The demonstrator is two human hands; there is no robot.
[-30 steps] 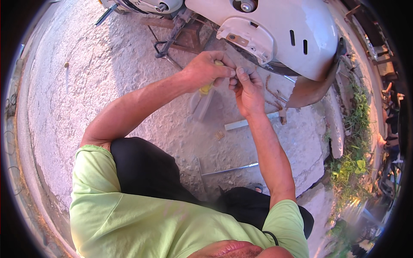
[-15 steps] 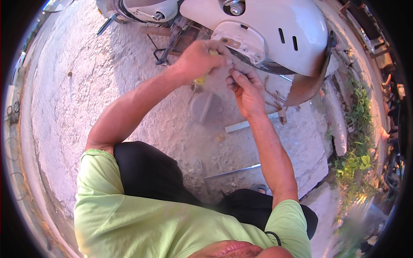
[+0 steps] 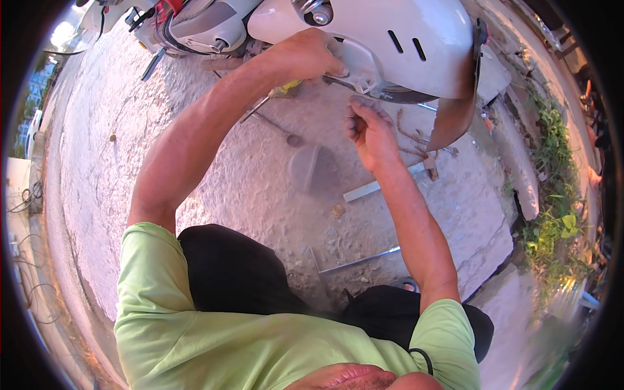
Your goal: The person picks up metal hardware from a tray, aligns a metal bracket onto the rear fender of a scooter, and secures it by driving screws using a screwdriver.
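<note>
My left hand [image 3: 315,55] reaches to the pale bracket [image 3: 357,68] under a white vehicle body panel [image 3: 429,19], its fingertips at the bracket. Its fingers are closed round a yellow-handled tool [image 3: 285,87], mostly hidden by the hand, with a metal shaft pointing down-left. My right hand [image 3: 370,130] is lower and to the right, just below the bracket, fingers curled with the thumb pressed in; whatever is between them is too small to make out. A bent brown sheet [image 3: 448,123] hangs from the panel's right end.
On the rough concrete [image 3: 117,214] lie a white bar [image 3: 367,190], a long metal tool [image 3: 357,259] near my knees and rusty pieces [image 3: 416,136]. A grey rounded shape [image 3: 305,169] lies mid-ground. Another white vehicle part [image 3: 214,29] is top left. Plants [image 3: 552,221] line a broken slab edge at right.
My left hand has moved up and away from my right hand to the bracket, with the yellow-handled tool. My right hand stays curled in about the same place. The view has shifted, showing more at top left.
</note>
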